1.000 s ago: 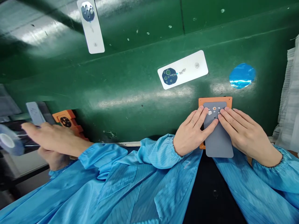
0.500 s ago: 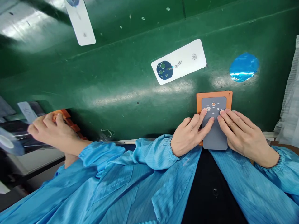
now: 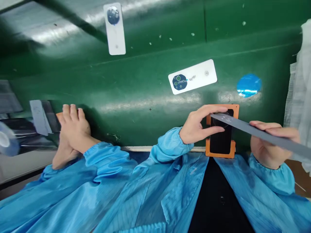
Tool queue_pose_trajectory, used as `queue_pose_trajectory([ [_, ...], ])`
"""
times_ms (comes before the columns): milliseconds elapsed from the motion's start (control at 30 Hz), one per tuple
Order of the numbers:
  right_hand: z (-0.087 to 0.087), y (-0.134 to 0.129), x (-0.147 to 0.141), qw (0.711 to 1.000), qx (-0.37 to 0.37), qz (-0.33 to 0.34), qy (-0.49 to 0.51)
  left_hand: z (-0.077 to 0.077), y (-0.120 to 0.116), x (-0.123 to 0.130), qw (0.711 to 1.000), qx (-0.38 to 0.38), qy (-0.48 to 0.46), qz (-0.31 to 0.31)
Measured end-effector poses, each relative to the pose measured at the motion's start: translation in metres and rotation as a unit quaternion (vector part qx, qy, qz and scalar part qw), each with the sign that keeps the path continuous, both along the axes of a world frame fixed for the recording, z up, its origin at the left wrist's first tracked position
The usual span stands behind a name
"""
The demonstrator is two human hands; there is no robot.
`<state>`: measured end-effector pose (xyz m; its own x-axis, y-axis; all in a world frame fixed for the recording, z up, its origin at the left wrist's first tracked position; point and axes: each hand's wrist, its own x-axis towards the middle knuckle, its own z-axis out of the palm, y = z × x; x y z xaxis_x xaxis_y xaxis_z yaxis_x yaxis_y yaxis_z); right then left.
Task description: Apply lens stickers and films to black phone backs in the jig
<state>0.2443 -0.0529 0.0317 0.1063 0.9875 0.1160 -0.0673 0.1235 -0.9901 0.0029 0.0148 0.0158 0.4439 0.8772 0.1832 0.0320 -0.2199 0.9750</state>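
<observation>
My right hand (image 3: 274, 142) grips a thin grey phone back panel (image 3: 257, 131), its fingers behind and along the edge. The panel is lifted and tilted, seen nearly edge-on. Its far end, with small printed marks, reaches over an orange frame (image 3: 208, 152). Inside the frame lies a flat black piece (image 3: 220, 142). My left hand (image 3: 196, 124) is at the frame's left side, thumb and fingers spread apart around the panel's far end. Whether its fingertips touch the panel, I cannot tell.
On the green table lie a white phone back panel (image 3: 196, 79), another white panel (image 3: 116, 38) and a round blue film (image 3: 249, 85). At left are a co-worker's hands (image 3: 73, 129), a grey-white piece (image 3: 40, 116) and a tape roll (image 3: 6, 139). White cloth (image 3: 301, 81) borders the right.
The grey panel has come up off the orange frame and swung right in my right hand, exposing the black piece. My left hand's fingers have spread. The co-worker's hands have shifted, and the view has moved.
</observation>
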Motion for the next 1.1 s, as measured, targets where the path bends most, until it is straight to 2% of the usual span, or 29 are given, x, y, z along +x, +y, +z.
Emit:
queue_pose_trajectory([
  [67, -0.009, 0.012, -0.001, 0.991, -0.013, -0.003, 0.132, 0.001, -0.001, 0.018, 0.998, -0.018, -0.053, 0.017],
  [133, -0.017, 0.02, 0.002, 0.963, -0.089, 0.024, 0.253, 0.004, -0.002, 0.031, 0.995, 0.003, -0.083, 0.051],
  [200, -0.023, 0.024, 0.006, 0.933, -0.168, 0.04, 0.316, 0.007, -0.004, 0.038, 0.991, 0.052, -0.093, 0.084],
  [300, -0.028, 0.024, 0.01, 0.91, -0.225, 0.027, 0.348, 0.012, -0.007, 0.042, 0.979, 0.136, -0.091, 0.117],
  [433, -0.03, 0.025, 0.007, 0.91, -0.241, 0.014, 0.337, 0.014, -0.008, 0.046, 0.96, 0.219, -0.054, 0.165],
  [533, -0.03, 0.029, 0.0, 0.935, -0.198, 0.024, 0.292, 0.008, -0.007, 0.046, 0.953, 0.245, 0.004, 0.177],
  [633, -0.028, 0.029, -0.011, 0.981, -0.108, 0.015, 0.159, 0.0, -0.008, 0.044, 0.967, 0.204, 0.047, 0.149],
  [767, -0.02, 0.037, -0.026, 0.998, -0.042, -0.018, 0.042, 0.0, -0.004, 0.036, 0.987, 0.089, 0.042, 0.125],
  [867, 0.002, 0.075, -0.039, 0.999, -0.027, -0.024, 0.027, 0.013, 0.015, 0.021, 0.992, 0.023, 0.038, 0.119],
  [967, 0.03, 0.141, -0.052, 0.994, -0.033, -0.027, 0.101, 0.027, 0.046, -0.002, 0.991, 0.032, 0.06, 0.119],
  [1033, 0.038, 0.181, -0.055, 0.977, -0.101, -0.021, 0.186, 0.03, 0.073, -0.023, 0.982, 0.039, 0.116, 0.146],
  [1100, 0.035, 0.199, -0.054, 0.967, -0.168, -0.009, 0.194, 0.026, 0.106, -0.049, 0.963, 0.038, 0.203, 0.174],
])
